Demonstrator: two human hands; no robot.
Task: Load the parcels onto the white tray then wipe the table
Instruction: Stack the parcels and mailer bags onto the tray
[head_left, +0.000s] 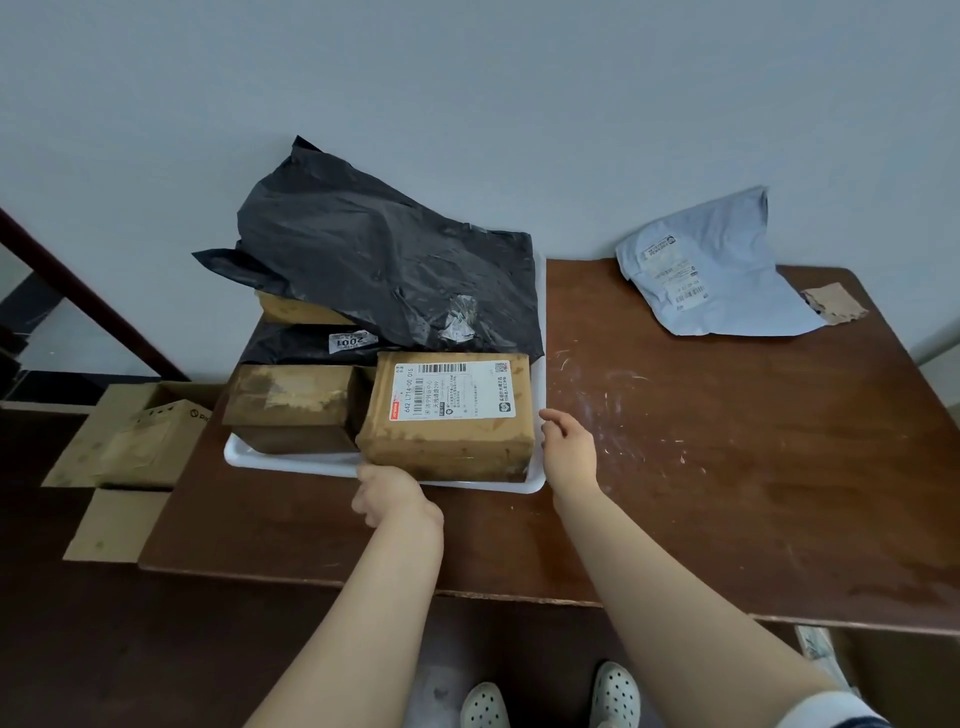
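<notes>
While the white tray (291, 460) lies along the left edge of the table (727, 467), we see it crowded with parcels. A labelled box (452, 415) fills its front right corner, with a smaller box (291, 405) just beside it at the front left. Behind them lie a flat black parcel (306, 343) and another brown box (296, 309), and a big black bag (384, 260) is draped over the back. One grey mailer (711, 270) is off the tray, at the table's back right corner against the wall, with a cardboard scrap (834, 304) beside it. Our left hand (392, 493) is at the tray's front rim below the labelled box; its fingers are hidden, so we cannot tell their grip. Our right hand (566, 449) is at the tray's right rim, fingers loosely apart.
</notes>
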